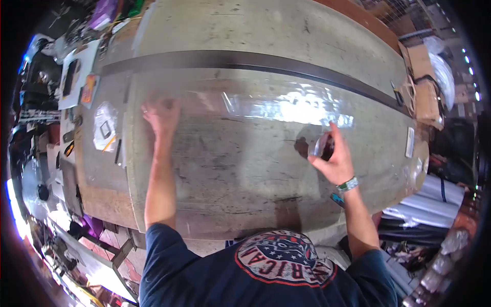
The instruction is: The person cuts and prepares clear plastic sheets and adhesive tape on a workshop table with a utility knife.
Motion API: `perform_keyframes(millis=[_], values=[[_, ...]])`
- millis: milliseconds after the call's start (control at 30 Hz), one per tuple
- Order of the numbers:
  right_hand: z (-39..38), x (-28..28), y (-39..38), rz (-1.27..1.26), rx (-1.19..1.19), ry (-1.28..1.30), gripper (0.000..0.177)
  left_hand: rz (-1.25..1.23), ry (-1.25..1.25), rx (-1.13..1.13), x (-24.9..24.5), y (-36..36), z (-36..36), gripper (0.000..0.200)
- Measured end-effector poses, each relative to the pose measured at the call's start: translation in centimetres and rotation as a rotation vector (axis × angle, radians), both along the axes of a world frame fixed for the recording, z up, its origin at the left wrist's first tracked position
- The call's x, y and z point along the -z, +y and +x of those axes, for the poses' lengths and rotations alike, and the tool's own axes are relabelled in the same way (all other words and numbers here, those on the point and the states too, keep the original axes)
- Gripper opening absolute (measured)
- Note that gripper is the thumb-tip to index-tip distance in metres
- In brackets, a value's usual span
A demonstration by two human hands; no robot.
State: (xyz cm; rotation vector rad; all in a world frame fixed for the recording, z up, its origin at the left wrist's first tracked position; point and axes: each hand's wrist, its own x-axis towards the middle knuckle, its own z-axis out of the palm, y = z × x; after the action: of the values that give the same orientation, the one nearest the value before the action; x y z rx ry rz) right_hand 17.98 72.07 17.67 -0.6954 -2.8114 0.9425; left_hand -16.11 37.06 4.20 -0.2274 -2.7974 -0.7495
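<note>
A clear plastic sheet (pixel 266 153) lies spread over most of the near part of a large worn table (pixel 255 30), its far edge just short of a dark band (pixel 245 60) that runs across the tabletop. Along that far edge a glossy strip of tape (pixel 291 108) stretches from the middle of the sheet toward the right. At its right end the right hand (pixel 333 156) grips what looks like a small tape roll (pixel 322 146), fingers curled around it and the index finger pointing up at the strip. A wristwatch (pixel 348 184) sits on that wrist. The left hand (pixel 162 116) lies flat and spread on the sheet near its far left corner, holding nothing. Cardboard boxes (pixel 424 82) stand beyond the table's right end, and white rolls (pixel 440 199) lie lower on that side.
</note>
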Motion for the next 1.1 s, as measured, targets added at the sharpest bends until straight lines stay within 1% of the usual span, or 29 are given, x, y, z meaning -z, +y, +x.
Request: perform_keyframes(millis=[100, 200, 267, 300, 367, 467, 567, 667, 767, 833, 867, 933, 967, 1067, 1100], values=[[4.2, 1.2, -0.2, 0.095, 0.074, -0.244, 0.108, 0.027, -0.009, -0.036, -0.4, -0.3, 0.1, 0.022], [7.7, 3.8, 0.6, 0.194, 0.109, -0.283, 0.111, 0.017, 0.024, -0.026, -0.1, -0.2, 0.6, 0.025], [8.6, 4.4, 1.2, 0.180, 0.121, -0.287, 0.111, 0.028, 0.047, 0.026, 0.1, 1.0, 0.8, 0.024], [8.7, 4.4, 1.6, 0.171, 0.133, -0.298, 0.111, 0.016, 0.002, 0.014, 0.3, 1.1, 0.5, 0.026], [9.2, 4.6, 2.6, 0.143, 0.169, -0.341, 0.110, 0.012, -0.093, 0.007, 0.8, 1.1, -1.2, 0.035], [9.5, 4.8, 3.5, 0.212, 0.176, -0.314, 0.110, 0.024, 0.198, -0.069, 0.3, 2.3, -0.1, 0.061], [9.4, 4.7, 4.5, 0.163, 0.203, -0.362, 0.111, -0.103, 0.309, 0.430, -3.0, 4.2, 1.8, 0.089], [9.2, 4.8, 5.9, 0.139, 0.201, -0.354, 0.112, -0.333, 0.125, 0.721, -4.5, 5.1, 1.6, 0.098], [8.5, 4.7, 8.1, 0.134, 0.255, -0.325, 0.113, -0.257, 0.134, 0.783, -1.4, 3.6, -2.2, 0.107], [7.9, 4.6, 10.0, 0.152, 0.307, -0.309, 0.114, -0.263, 0.093, 0.780, -4.7, 4.8, -0.6, 0.107], [7.9, 4.9, 11.2, 0.187, 0.319, -0.244, 0.114, -0.267, 0.072, 0.774, -5.9, 5.4, 0.0, 0.108], [8.2, 5.6, 13.7, 0.245, 0.322, -0.119, 0.113, -0.281, -0.036, 0.732, -5.1, 5.8, -0.2, 0.109], [8.1, 5.1, 14.7, 0.230, 0.326, -0.131, 0.113, -0.292, -0.096, 0.696, -4.8, 5.4, -0.1, 0.110], [6.3, 3.2, 16.4, 0.309, 0.279, -0.107, 0.111, -0.297, 0.119, 0.738, -6.3, 6.0, 0.3, 0.111], [5.0, 2.5, 16.4, 0.300, 0.255, -0.109, 0.111, -0.299, 0.074, 0.743, -6.0, 5.9, 0.0, 0.109]])
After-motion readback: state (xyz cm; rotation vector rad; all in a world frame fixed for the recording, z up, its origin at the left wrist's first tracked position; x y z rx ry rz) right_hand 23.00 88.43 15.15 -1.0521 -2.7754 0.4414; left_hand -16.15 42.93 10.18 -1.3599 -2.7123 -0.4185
